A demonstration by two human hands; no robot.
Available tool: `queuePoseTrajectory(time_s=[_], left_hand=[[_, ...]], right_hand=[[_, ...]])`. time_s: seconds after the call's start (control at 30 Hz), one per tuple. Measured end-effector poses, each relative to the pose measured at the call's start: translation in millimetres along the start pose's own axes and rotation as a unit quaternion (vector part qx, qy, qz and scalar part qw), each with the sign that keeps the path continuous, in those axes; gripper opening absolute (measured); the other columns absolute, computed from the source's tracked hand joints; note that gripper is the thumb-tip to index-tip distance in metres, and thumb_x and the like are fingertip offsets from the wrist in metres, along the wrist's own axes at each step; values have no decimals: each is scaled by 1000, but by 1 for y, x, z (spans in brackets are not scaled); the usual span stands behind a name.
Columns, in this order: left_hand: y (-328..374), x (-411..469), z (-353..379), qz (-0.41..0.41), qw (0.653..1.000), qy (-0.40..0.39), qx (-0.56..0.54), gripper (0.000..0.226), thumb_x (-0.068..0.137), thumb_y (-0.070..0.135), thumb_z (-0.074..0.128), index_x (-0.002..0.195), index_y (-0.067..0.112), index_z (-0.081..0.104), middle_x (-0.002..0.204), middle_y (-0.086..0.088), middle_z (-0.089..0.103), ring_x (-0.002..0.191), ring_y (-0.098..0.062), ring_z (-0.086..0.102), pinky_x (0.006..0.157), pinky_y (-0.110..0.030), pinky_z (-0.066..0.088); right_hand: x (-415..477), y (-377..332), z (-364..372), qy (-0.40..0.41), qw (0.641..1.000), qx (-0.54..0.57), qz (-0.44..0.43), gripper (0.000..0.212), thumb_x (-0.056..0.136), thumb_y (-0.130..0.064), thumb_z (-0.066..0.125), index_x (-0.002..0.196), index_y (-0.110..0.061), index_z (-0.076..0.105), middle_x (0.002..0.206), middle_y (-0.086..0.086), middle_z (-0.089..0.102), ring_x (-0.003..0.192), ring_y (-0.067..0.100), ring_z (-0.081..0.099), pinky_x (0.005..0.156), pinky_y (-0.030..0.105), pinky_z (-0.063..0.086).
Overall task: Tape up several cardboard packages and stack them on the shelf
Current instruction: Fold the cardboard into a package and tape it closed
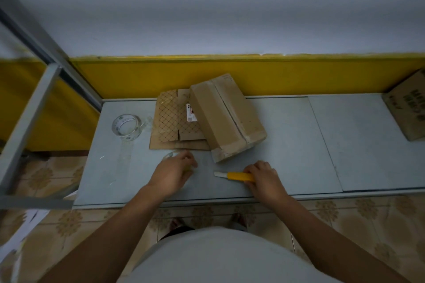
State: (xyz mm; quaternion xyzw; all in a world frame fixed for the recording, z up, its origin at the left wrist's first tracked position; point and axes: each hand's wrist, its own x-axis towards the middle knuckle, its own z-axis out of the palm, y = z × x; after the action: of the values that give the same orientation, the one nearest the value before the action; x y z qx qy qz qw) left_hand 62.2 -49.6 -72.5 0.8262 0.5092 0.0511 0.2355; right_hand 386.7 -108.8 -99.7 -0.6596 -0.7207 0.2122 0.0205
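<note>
Box (227, 117) is lying taped near the surface's (287, 133) back edge, overlapping flattened cardboard (171, 122). Probably light and stiff; best gripped by both short ends. Right hand (264, 177) is gripping a yellow knife (239, 176) near the front edge. Left hand (177, 172) is curling beside a clear tape scrap (171, 156); grip unclear.

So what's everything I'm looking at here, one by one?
clear plastic tape roll: one, transparent, left on the board
flattened brown cardboard sheet with diamond print: one, brown, flat beside the roll
taped brown cardboard box: one, brown, mid-board, partly on the sheet
printed brown cardboard box: one, brown, far right, cut off
yellow utility knife: one, yellow, blade out, front of the board
grey shelf board: one, grey, under everything
grey metal shelf frame: one, grey, left
left hand: one, beside a clear tape scrap; grip unclear
right hand: one, grips the knife handle
</note>
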Motion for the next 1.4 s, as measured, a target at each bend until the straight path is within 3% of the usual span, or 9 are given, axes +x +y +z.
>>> queuePoseTrajectory(time_s=[0.13,0.33,0.77,0.87,0.97,1.03,1.13,1.27,1.4], left_hand=[[1,-9,22,29,999,-4,32,19,101,28,65,116,26,75,129,6,62,104,-20,67,70,-26,42],[0,-8,40,10,997,-40,63,31,109,37,47,137,30,56,143,3,48,115,-23,61,79,-34,48],[0,-4,54,-21,993,-62,96,44,105,33,48,146,44,39,141,6,39,112,-24,62,78,-36,51],[5,0,55,-37,992,-73,92,58,102,26,49,153,47,33,146,5,38,116,-25,62,79,-36,51],[10,1,54,-36,994,-48,95,58,99,25,50,153,45,37,147,4,42,109,-28,66,73,-38,54],[14,-2,50,-31,992,-17,119,59,94,28,54,150,43,42,148,4,47,108,-28,66,74,-40,55],[18,-4,38,-22,989,66,127,51,90,41,56,140,38,54,142,6,54,114,-24,58,85,-40,50],[38,11,13,-104,980,146,-85,11,102,42,55,97,38,64,95,17,64,87,-8,59,72,-36,49],[71,33,-12,-102,947,135,-272,34,108,38,54,84,21,71,75,1,69,74,-17,66,70,-42,52]], right_hand=[[-1,8,5,23,999,18,22,29,86,-30,75,115,-25,71,108,4,60,108,32,55,85,38,40],[-5,6,6,21,998,43,39,34,90,-37,72,122,-27,69,114,2,60,113,29,53,93,38,41],[-4,2,-5,8,996,75,53,29,97,-44,65,123,-31,66,117,-2,61,117,23,53,98,38,40],[-5,-12,-20,124,984,122,46,5,98,-30,68,102,-29,70,100,-6,65,101,21,61,89,38,41],[5,-31,-44,235,959,159,-18,8,99,-21,68,91,-24,67,87,-9,61,83,15,59,78,40,44],[18,-38,-62,263,946,179,-61,6,99,-18,66,94,-21,68,88,-9,60,83,14,56,75,36,44],[42,-29,-84,299,930,215,-22,3,98,-14,66,99,-16,68,94,-4,59,92,19,56,79,36,46],[68,2,-94,243,922,285,93,20,101,-21,63,120,-16,68,114,3,63,103,16,59,83,27,48],[81,17,-88,157,929,314,118,24,100,-22,67,123,-16,68,118,2,68,89,1,62,71,9,43]])
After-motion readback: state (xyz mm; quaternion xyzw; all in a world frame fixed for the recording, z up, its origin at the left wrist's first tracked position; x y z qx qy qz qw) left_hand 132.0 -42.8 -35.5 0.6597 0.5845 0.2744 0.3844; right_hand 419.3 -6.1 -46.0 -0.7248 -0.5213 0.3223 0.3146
